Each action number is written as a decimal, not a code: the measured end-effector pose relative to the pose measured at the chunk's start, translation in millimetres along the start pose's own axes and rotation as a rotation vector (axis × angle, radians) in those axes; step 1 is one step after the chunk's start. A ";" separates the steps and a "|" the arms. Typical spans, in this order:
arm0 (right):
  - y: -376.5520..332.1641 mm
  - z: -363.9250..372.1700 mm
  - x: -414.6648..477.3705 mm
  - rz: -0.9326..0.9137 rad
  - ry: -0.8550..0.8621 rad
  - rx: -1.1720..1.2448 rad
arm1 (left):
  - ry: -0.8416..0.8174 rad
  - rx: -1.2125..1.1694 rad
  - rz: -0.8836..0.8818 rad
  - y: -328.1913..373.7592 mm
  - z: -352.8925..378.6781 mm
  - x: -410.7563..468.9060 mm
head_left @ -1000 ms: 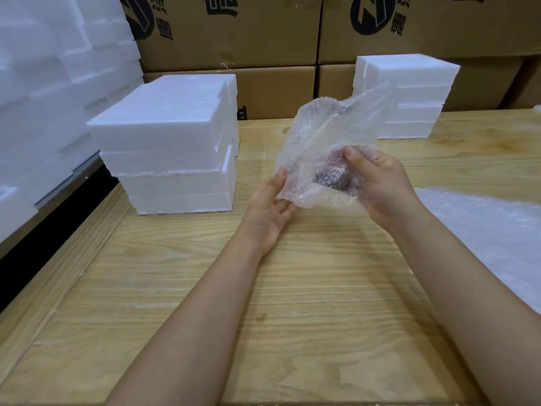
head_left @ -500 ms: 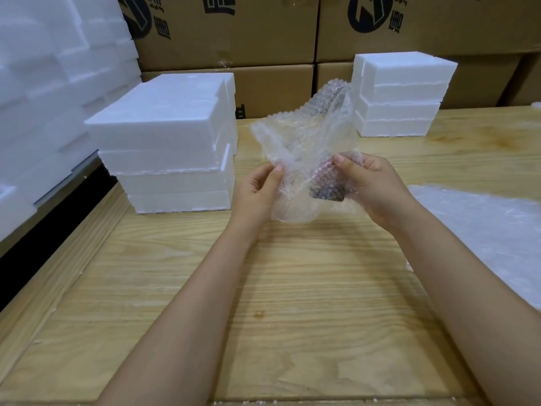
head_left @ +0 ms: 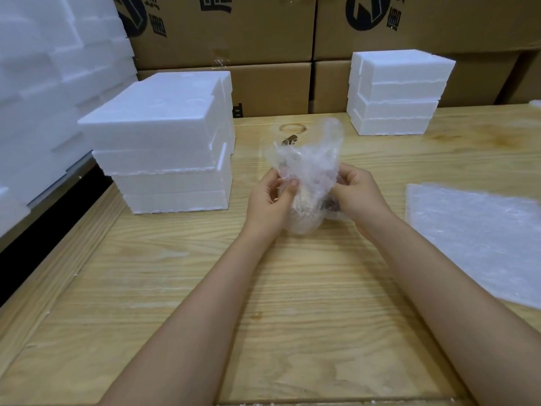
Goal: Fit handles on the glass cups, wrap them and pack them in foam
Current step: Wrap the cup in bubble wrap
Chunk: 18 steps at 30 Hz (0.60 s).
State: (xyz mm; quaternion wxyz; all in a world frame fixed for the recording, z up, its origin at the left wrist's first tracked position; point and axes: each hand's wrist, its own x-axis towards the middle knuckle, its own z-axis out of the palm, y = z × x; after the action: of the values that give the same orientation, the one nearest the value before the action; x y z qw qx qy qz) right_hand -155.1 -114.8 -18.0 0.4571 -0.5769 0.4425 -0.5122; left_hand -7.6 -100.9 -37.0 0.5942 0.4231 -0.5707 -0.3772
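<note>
- Glass cup (head_left: 305, 219) is bundled in bubble wrap (head_left: 307, 168), held just above the wooden table (head_left: 292, 303), centre of the view between both hands. Only its rounded lower body shows blurrily through the film.
- A dark bit (head_left: 330, 204) shows through the wrap on the right side of the bundle, by the right fingers. Can't tell what it is.
- The wrap's loose end stands up crumpled above the cup, open at the top.
- Left hand (head_left: 270, 202) is at the bundle's left side, fingers curled, thumb and fingertips pinching the wrap's edge.
- Right hand (head_left: 358, 194) is at the bundle's right side, fingers curled in on the wrap, gripping it.
- A small dark object (head_left: 289, 139) lies on the table just behind the bundle, partly hidden by the film and too blurred to identify.
- A flat pile of bubble wrap sheets (head_left: 474, 238) lies on the table to the right, apart from the hands.
- Big foam stack (head_left: 164, 142) sits on the table to the left, near the left hand.
- Smaller foam stack (head_left: 395, 92) sits at the far right back of the table.
- More foam blocks (head_left: 44, 83) are piled along the far left, off the table.
- Cardboard boxes (head_left: 234, 33) with dark print line the back behind the table.
</note>
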 end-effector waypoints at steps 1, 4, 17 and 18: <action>0.4 2.2 -0.2 0.014 -0.004 -0.038 | 0.013 0.020 0.015 0.7 1.0 -0.7; 0.8 1.2 1.7 0.081 -0.028 -0.174 | 0.022 0.079 0.080 1.0 2.5 -2.2; -4.0 6.4 -1.9 -0.060 -0.059 -0.714 | -0.081 0.112 -0.040 13.3 12.3 -6.5; -4.5 6.9 -2.8 -0.094 -0.027 -0.740 | -0.102 0.158 -0.100 13.0 12.9 -6.1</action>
State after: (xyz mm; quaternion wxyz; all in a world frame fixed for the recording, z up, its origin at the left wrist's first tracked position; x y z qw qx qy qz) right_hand -148.3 -110.7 -14.5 0.1995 -0.7295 0.5647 -0.3303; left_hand -21.3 -91.5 -27.1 0.5095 0.4768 -0.6063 -0.3815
